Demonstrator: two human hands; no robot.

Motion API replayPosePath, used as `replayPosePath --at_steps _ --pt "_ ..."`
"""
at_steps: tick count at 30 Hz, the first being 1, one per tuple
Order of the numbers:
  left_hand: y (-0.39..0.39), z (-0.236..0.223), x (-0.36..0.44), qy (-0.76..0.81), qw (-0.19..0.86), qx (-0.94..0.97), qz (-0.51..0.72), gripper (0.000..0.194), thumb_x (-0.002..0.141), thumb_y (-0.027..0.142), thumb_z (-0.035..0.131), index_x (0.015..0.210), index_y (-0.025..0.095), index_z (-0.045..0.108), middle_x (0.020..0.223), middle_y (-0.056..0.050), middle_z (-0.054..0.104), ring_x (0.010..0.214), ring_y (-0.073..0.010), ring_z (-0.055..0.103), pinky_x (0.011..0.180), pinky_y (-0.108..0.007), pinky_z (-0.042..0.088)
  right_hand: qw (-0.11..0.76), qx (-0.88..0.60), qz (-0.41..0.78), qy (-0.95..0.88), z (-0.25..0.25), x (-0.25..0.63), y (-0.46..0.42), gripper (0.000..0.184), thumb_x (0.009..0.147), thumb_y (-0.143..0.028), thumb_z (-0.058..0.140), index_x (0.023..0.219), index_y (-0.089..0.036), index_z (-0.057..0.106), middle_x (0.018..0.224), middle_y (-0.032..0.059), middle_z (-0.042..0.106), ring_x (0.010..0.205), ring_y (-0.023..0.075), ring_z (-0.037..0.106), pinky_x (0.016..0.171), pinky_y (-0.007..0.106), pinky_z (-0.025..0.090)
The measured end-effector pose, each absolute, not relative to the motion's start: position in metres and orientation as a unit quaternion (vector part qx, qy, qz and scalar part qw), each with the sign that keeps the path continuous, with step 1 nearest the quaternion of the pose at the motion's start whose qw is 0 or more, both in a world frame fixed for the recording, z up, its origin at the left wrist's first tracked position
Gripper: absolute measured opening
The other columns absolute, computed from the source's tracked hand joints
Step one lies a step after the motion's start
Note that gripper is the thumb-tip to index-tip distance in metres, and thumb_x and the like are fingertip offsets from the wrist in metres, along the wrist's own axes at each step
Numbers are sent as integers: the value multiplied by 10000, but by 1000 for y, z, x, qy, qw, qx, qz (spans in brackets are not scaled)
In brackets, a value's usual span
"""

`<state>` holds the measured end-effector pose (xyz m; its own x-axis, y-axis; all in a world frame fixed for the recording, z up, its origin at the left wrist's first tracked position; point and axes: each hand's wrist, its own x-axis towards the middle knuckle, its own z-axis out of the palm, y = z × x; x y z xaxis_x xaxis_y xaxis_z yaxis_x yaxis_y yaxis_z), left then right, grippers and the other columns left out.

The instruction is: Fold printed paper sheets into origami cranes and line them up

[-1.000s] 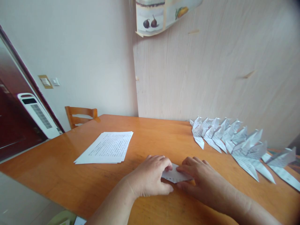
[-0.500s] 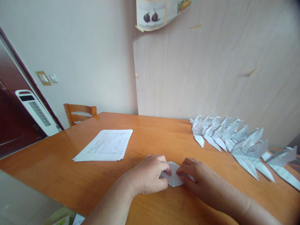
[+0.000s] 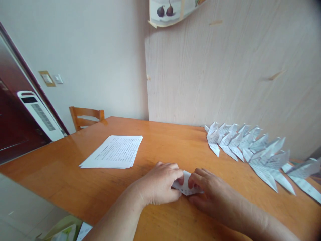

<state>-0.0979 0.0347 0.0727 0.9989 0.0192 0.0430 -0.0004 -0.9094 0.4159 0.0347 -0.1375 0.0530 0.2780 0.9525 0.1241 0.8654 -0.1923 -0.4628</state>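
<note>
A small folded sheet of white printed paper (image 3: 186, 184) sits between my hands, near the middle of the table's front part. My left hand (image 3: 165, 183) grips its left side, thumb below and fingers bent over the top. On the other side, my right hand (image 3: 208, 187) holds the right part with curled fingers, its thumb low by the near edge. The paper's near edge looks tipped up a little. Its outer ends are hidden under my fingers.
A stack of printed sheets (image 3: 112, 152) lies to the left on the wooden table (image 3: 160, 140). Several folded paper pieces (image 3: 250, 142) stand in rows at the right. Behind the table's left corner is a wooden chair (image 3: 86, 115). A greenish bin (image 3: 64, 229) stands below the near left edge.
The paper has been bent, so less of its face shows and its near edge has lifted. My right thumb has shifted lower. The view has tilted slightly down.
</note>
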Motion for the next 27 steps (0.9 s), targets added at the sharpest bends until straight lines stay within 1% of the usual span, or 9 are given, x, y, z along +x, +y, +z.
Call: replayPosePath --at_steps 9,15,20,23,27 --pt "39 65 -97 -4 223 974 37 100 774 238 672 872 257 683 941 10 606 878 -183 592 847 -320 413 232 -761 134 -591 50 39 -138 107 841 -129 601 801 -213 653 850 12 624 747 148 559 650 266 383" --pt "39 65 -98 21 249 968 26 93 768 248 672 858 254 695 946 5 601 875 -177 576 747 -275 430 242 -752 165 -590 51 43 -138 136 889 -144 575 829 -223 667 865 3 643 770 139 592 677 255 409" --pt "39 65 -98 33 285 958 13 98 783 195 596 821 224 680 947 -1 590 791 -144 565 659 -243 423 251 -754 178 -580 49 45 -136 158 901 -154 559 795 -219 657 857 -5 653 771 136 600 681 248 419" --pt "40 66 -97 37 286 958 7 140 788 155 548 805 215 673 951 -4 588 778 -139 560 658 -242 428 258 -754 186 -575 51 44 -135 180 907 -164 544 764 -212 643 832 -7 656 749 135 598 663 248 420" --pt "40 65 -95 44 284 958 3 143 788 151 539 806 213 667 957 -8 586 788 -144 560 666 -244 435 267 -765 179 -559 51 42 -133 190 900 -167 523 746 -209 625 798 -3 661 726 145 592 639 258 412"
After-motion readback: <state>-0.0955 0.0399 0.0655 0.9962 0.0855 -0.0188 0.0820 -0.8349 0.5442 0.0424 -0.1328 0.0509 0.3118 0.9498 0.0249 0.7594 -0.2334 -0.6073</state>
